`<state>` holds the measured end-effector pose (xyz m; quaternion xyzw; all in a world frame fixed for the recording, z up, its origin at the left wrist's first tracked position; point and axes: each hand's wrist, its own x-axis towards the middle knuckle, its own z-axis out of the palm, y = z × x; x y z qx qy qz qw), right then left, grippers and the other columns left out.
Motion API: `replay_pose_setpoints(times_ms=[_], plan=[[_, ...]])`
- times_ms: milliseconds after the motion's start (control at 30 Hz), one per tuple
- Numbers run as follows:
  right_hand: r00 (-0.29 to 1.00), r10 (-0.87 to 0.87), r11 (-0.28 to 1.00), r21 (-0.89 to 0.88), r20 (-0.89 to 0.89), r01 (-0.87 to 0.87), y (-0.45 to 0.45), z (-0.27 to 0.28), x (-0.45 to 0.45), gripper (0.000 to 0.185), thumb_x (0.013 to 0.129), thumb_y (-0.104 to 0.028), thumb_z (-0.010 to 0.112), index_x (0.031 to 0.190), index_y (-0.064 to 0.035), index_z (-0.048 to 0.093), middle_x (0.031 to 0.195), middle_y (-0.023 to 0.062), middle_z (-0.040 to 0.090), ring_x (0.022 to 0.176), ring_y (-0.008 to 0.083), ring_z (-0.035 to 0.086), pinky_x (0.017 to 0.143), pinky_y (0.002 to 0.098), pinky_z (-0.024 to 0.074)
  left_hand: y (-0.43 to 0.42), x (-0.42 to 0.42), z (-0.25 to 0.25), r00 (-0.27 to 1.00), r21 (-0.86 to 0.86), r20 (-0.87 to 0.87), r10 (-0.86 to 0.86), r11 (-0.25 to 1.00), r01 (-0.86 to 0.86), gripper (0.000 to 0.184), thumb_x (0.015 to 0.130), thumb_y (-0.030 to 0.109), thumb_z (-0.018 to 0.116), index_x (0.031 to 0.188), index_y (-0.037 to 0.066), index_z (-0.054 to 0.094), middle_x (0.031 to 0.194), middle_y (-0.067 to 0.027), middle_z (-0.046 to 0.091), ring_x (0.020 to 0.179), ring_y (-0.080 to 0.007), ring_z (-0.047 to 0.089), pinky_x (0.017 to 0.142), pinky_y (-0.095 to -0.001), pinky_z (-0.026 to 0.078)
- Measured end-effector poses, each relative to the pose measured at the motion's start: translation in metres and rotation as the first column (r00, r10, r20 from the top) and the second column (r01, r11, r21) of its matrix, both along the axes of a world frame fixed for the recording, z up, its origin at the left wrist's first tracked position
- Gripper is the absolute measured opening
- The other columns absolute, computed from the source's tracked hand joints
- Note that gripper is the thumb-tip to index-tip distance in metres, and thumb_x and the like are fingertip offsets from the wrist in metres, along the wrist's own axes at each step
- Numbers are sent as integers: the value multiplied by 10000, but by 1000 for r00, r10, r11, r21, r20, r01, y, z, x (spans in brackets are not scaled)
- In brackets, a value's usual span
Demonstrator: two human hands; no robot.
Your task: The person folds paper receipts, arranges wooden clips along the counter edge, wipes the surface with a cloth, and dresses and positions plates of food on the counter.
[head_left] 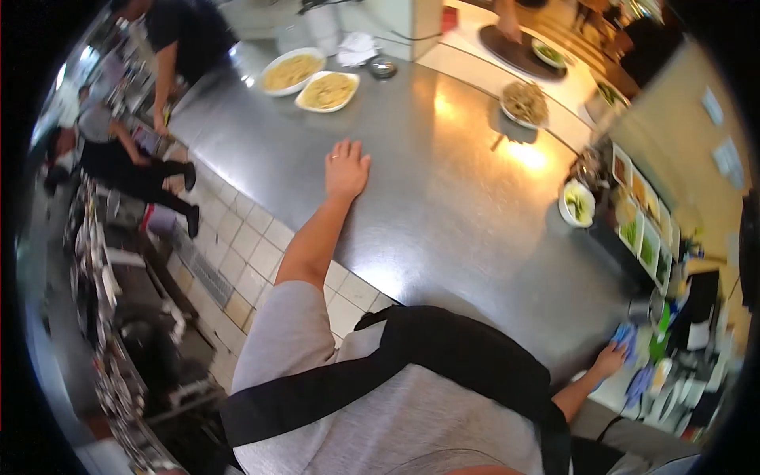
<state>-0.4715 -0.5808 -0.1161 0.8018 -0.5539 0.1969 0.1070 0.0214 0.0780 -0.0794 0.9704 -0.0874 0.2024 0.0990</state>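
Note:
My left hand lies flat on the stainless steel counter, fingers stretched out, holding nothing. Beyond it stand two white dishes of pale yellow noodles, an oval dish and a squarer dish. At the counter's right end, my right hand is closed on a blue cloth; its fingers show only in part. Close to that hand are a metal container and a purple-blue cloth.
A rack of topping trays lines the right edge beside a white bowl of greens. A heaped bowl sits near the pass shelf, where another person's hand touches a dark round tray. Two people work at left.

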Motion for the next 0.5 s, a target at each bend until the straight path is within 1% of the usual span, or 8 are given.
replay_pose_setpoints(times_ms=[33,133,233,333,367,400,467,500], plan=[[998,-58,997,39,-32,60,22,17,14,516,891,-415,513,1325,-136,500,1286,183,539,1148,389,522,915,478,446,-2,-1,-1,1000,-5,-1,12,1000,-12,443,911,360,474,1259,87,510,1356,-145,444,1277,-299,375,1032,-462,306],[994,-33,999,38,-104,38,19,15,29,533,892,-418,511,1334,-122,487,1303,172,529,1185,379,496,937,469,431,2,0,-5,1000,-26,-1,23,999,-23,457,916,366,474,1281,91,499,1368,-140,434,1294,-297,360,1050,-461,286],[983,134,991,20,-122,-133,-7,10,36,548,874,-379,542,1316,-59,495,1278,225,529,1169,392,505,961,475,417,8,-5,-5,999,-41,-37,19,999,-20,463,913,369,480,1281,88,500,1365,-142,441,1297,-302,364,1055,-467,283],[977,182,981,87,-114,-173,-39,-4,37,555,849,-342,588,1321,-68,491,1273,226,535,1181,390,496,986,475,395,6,-4,10,997,-83,-62,-34,996,29,472,905,372,491,1276,81,501,1354,-148,458,1288,-314,382,1052,-481,289],[979,175,980,119,-102,-162,-32,-3,38,577,855,-343,585,1348,-74,456,1314,235,492,1212,402,463,999,479,377,7,4,-3,999,-76,-11,-36,997,35,472,901,372,493,1273,81,501,1350,-144,467,1277,-318,397,1046,-496,293],[981,168,976,157,-95,-152,-21,1,40,601,860,-343,582,1375,-80,421,1355,243,450,1243,414,430,1013,483,360,8,1,0,998,-74,-32,-50,996,48,462,906,367,487,1269,82,503,1363,-153,451,1292,-321,377,1056,-499,274],[976,146,983,86,161,-162,49,30,59,627,847,-273,607,1395,-63,384,1412,280,348,1265,428,395,1037,481,338,3,-7,15,991,-86,-130,-33,996,22,482,913,368,483,1300,82,460,1397,-172,398,1321,-332,324,1072,-495,242],[963,173,985,-28,208,-171,77,30,62,634,838,-243,616,1401,-71,379,1427,290,311,1267,435,386,1043,479,330,2,-7,14,989,-49,-145,-31,998,24,490,914,371,480,1307,80,450,1407,-169,383,1326,-334,315,1072,-502,239]])
